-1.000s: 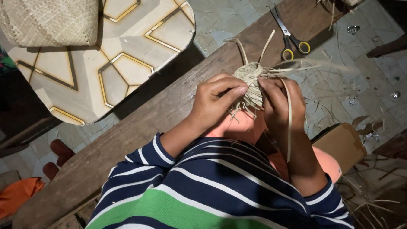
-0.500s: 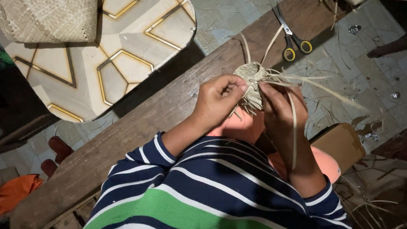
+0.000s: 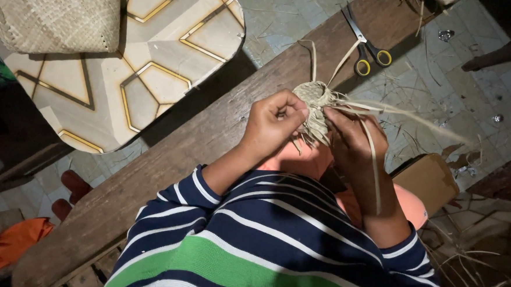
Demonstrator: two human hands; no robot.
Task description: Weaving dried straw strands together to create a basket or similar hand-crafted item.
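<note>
At the bottom of the frame are navy, white and green striped sleeves. Just above, at centre, the left hand and right hand are close together, both pinching a small round woven piece of pale dried leaf strips, whose loose strands trail right. Beneath runs a long brown wooden plank. Yellow-handled scissors lie at upper right, and a woven straw mat sits at upper left.
</note>
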